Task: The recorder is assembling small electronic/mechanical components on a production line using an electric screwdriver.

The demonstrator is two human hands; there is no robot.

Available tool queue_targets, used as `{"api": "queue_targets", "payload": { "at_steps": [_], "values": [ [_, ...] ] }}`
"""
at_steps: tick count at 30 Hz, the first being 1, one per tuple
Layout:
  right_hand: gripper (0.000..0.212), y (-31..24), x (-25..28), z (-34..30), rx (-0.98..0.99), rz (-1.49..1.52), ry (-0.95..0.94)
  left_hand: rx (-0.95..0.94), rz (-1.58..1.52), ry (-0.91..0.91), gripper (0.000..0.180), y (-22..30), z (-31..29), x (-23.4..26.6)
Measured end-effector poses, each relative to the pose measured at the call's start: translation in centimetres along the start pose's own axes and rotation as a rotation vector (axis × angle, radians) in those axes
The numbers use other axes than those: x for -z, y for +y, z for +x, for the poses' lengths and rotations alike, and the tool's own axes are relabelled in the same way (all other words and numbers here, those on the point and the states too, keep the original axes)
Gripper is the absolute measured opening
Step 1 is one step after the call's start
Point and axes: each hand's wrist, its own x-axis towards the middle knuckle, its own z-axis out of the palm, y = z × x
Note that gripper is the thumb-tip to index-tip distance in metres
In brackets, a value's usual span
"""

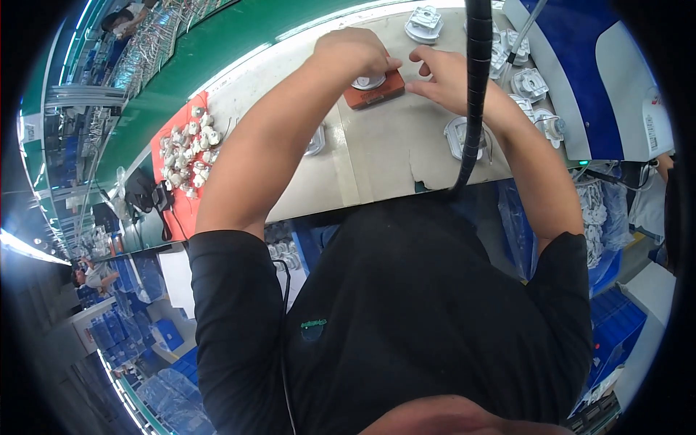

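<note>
My left hand (355, 52) is curled over the far side of a reddish-brown block (377, 98) on the bench. A white round part (368, 82) sits on top of the block under that hand, which grips it; most of the fingertips are hidden. Just right of the block is my right hand (444, 78), its thumb and fingers apart with nothing between them. Nearer to me, a white round fitting (458, 138) with wires lies beneath my right forearm. Another white piece (316, 141) is partly covered by my left forearm.
A black flexible tube (475, 87) hangs down in front of my right arm. Several white fittings (531, 85) lie at the right, beside a blue and white machine (616, 80). Small white parts (190, 148) are heaped on a red mat (190, 217) at the left.
</note>
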Motion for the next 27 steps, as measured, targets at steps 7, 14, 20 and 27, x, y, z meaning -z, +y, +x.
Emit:
{"api": "queue_targets", "payload": {
  "at_steps": [7, 14, 20, 27],
  "values": [
    [0.065, -1.7, 0.7, 1.4, 0.017, 0.05, -0.289, -0.28, -0.295, 0.204, 0.092, -4.9, -3.8, -2.9],
    [0.053, -2.3, -0.2, 2.6, -0.051, 0.044, -0.407, -0.194, -0.268, 0.193, 0.079, -3.8, -4.7, -2.8],
    [0.047, 0.2, 4.6, 8.7, -0.151, -0.356, -0.134, -0.167, -0.268, 0.101, 0.079, -5.0, -4.1, -2.7],
    [0.092, 12.0, 8.3, 25.1, -0.712, -0.562, 0.175, -0.263, -0.31, 0.27, 0.104, -6.6, -5.3, -4.9]
  ]
}}
